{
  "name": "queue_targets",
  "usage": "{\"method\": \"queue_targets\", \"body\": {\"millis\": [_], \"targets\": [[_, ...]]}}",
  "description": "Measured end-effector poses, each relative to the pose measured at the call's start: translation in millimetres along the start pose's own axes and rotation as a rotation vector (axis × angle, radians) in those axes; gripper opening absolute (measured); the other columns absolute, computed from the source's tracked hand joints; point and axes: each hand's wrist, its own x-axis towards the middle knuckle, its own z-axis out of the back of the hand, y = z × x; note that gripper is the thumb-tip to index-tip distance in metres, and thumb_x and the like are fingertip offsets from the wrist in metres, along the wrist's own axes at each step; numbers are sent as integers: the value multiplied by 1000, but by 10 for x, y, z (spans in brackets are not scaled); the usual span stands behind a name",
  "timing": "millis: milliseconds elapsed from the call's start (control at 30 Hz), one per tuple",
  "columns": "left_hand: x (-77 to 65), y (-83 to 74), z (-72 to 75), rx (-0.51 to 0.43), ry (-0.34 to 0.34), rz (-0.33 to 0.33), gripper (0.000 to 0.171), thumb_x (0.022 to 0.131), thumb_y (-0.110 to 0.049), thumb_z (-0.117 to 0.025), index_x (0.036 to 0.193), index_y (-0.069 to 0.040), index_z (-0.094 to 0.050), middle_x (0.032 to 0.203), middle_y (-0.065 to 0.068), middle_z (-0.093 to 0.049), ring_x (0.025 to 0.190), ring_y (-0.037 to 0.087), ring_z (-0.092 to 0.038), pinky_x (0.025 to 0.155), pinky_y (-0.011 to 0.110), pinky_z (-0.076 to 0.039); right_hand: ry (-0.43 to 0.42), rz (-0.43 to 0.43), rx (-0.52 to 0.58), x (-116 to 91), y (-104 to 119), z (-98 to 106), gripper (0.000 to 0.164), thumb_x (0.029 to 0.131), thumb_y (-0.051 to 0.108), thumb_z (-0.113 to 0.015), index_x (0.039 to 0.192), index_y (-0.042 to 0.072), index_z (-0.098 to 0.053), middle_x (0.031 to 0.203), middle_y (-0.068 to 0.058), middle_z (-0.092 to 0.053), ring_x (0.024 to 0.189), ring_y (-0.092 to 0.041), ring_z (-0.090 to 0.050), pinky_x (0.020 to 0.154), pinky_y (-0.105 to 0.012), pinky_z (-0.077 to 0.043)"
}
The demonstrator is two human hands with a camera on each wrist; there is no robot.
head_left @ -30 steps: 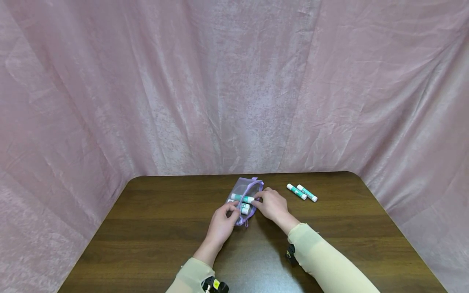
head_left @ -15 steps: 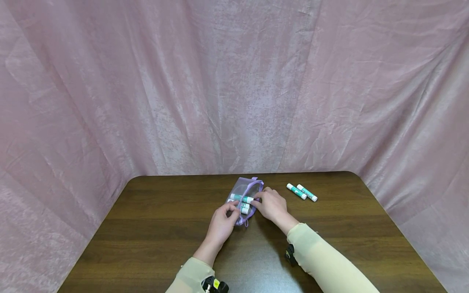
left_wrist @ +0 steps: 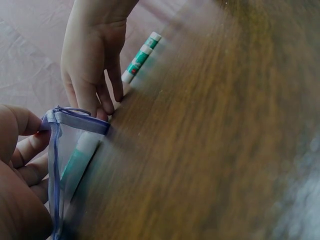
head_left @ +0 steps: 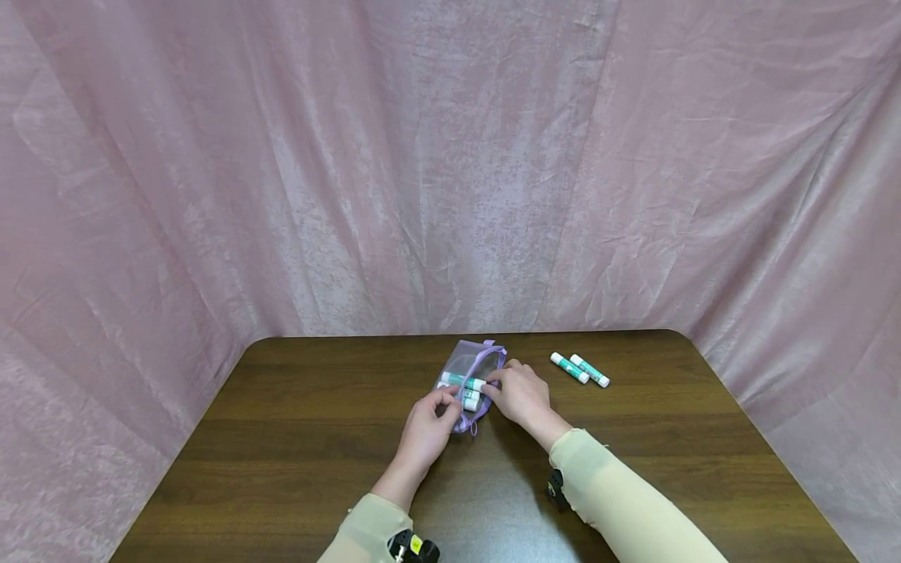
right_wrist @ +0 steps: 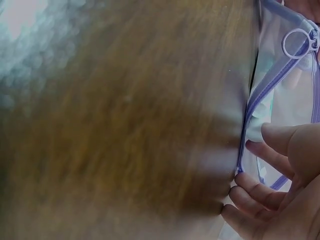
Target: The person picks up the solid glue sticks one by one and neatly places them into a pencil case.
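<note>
A see-through purple-edged zip pouch [head_left: 466,356] lies on the table with its mouth open to the right. My left hand [head_left: 425,426] pinches the near edge of the pouch by the zip; the left wrist view has that zip corner [left_wrist: 75,117] between thumb and finger. At the mouth, my right hand [head_left: 522,393] holds the white end of a green-and-white glue stick [head_left: 472,383] by thumb and fingertips, most of the stick being inside the pouch. More glue sticks [head_left: 471,405] lie nearer in the pouch, partly behind the left fingers.
Two more glue sticks [head_left: 569,367] lie side by side on the wooden table [head_left: 317,422], right of the right hand. A pink curtain [head_left: 450,172] hangs behind the table's far edge. A ring-shaped zip pull [right_wrist: 296,44] hangs at the pouch's near corner.
The glue stick at the right fingertips has slid slightly left, deeper into the pouch, and the right hand has shifted a little the same way. The left hand keeps its place.
</note>
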Motion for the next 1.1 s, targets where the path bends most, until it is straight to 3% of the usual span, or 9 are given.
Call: {"method": "queue_targets", "body": {"millis": [1100], "targets": [[-3, 6, 6, 5, -2, -11, 15, 103, -14, -70, 89, -11, -72, 142, 9, -74, 148, 39, -55, 125, 57, -36, 12, -9, 18, -21, 18, 39, 28, 104, 38, -77, 125, 23, -84, 119, -10, -71, 107, -31, -66, 83, -54, -58]]}}
